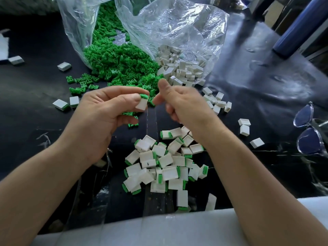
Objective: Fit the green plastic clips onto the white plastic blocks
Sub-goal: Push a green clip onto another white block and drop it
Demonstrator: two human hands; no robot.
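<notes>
My left hand [106,110] pinches a white block [142,104] between thumb and fingers; a green clip [144,96] sits in the block's top end. A few spare green clips [132,113] show under its curled lower fingers. My right hand [182,103] hovers just right of the block, thumb raised and forefinger reaching toward it, with nothing seen in it. Loose green clips [115,63] spill from a clear bag, and bare white blocks [181,68] spill from a second bag [177,23]. A heap of blocks with clips fitted [165,162] lies below my hands.
More bare white blocks [217,102] lie scattered right of my hands and at the left [63,66]. Clear-framed glasses [308,132] rest at the right edge, with a blue cylinder [298,27] beyond them. White foam [159,231] lines the near edge of the black table [248,89].
</notes>
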